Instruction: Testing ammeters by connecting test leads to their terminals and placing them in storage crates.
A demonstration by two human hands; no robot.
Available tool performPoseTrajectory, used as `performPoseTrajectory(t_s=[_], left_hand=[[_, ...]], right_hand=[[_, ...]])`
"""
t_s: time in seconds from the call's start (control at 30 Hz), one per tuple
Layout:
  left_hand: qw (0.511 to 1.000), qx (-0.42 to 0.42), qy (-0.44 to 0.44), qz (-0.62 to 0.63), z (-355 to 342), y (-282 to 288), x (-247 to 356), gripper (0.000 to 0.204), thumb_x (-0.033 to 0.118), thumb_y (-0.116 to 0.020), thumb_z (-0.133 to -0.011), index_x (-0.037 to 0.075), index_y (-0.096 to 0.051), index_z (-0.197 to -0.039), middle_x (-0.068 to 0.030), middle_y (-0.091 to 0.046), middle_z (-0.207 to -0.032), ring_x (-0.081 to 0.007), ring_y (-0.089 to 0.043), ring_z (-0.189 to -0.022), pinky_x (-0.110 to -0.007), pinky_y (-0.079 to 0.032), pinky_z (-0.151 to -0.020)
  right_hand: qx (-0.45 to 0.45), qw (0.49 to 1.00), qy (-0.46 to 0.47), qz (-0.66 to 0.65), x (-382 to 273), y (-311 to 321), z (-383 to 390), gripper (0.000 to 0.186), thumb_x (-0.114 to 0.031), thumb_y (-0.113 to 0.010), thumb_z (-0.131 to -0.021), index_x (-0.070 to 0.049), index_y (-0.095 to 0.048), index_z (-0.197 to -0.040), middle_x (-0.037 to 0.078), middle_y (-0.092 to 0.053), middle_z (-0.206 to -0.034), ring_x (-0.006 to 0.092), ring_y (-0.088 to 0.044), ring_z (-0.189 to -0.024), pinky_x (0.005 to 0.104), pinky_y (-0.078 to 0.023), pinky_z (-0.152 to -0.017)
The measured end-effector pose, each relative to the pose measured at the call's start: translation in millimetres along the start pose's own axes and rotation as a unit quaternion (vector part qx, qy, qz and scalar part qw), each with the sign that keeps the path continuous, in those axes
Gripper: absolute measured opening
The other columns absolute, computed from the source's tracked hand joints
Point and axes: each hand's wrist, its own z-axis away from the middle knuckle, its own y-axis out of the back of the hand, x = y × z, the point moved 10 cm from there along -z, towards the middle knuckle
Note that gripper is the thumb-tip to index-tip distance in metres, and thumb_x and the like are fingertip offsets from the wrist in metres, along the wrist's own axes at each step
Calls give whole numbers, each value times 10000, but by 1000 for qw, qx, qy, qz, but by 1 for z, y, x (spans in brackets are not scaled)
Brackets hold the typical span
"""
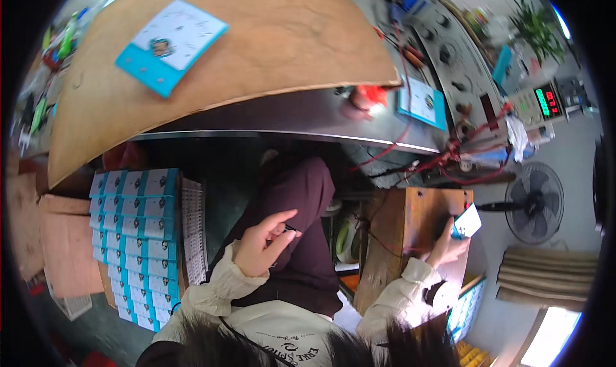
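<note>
One white-and-teal meter card (468, 222) pinched in the right hand (447, 246), over the wooden box (410, 238). Left hand (264, 244) curled narrow on a small dark part, left of that box. Judged mid-transfer; next, careful seating.

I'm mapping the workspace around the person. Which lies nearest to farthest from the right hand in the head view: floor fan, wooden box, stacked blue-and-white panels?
From the right hand:
1. Wooden box, directly under it.
2. Floor fan, to its right.
3. Stacked blue-and-white panels, far left.
</note>
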Motion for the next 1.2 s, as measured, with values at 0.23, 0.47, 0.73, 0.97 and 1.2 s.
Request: performPoseTrajectory(t_s=[0.23,0.47,0.73,0.97,1.2], left_hand=[[990,-5,-27,-138,7,2,21,489,79,-607,-980,9,-502,-1453,-126,-730,-1100,-132,-692,-923,-264,-517,-845],[983,185,-5,1,36,67,38,407,86,-620,-974,-38,-526,-1351,-78,-692,-1124,-125,-655,-955,-258,-521,-767],[987,135,40,76,57,108,26,603,69,-653,-978,-42,-383,-1506,-51,-674,-1181,-20,-582,-863,-155,-425,-613],[986,137,29,88,52,99,26,619,113,-671,-976,-25,-390,-1510,-38,-676,-1177,-14,-574,-813,-159,-423,-573],[986,141,36,86,47,91,25,614,119,-674,-976,-22,-398,-1507,-46,-675,-1206,-16,-577,-831,-160,-423,-576]], right_hand=[[-61,923,250,-287,-162,55,177,987,-257,-938,-636,39,-439,-1435,225,-555,-1317,363,-524,-1239,469,-381,-1084],[-415,702,367,-447,-283,113,372,1168,-160,-947,-615,62,-259,-1533,298,-423,-1428,423,-454,-1325,463,-407,-1083],[-696,513,50,-499,-261,88,415,171,13,-689,-940,42,-626,-1096,115,-730,-957,143,-711,-842,247,-586,-758],[-651,565,96,-498,-257,90,398,150,-7,-757,-895,17,-684,-1024,62,-739,-916,83,-692,-767,211,-557,-666],[-636,581,144,-487,-257,92,387,174,6,-731,-911,41,-665,-1069,88,-736,-943,105,-697,-817,224,-562,-713]])
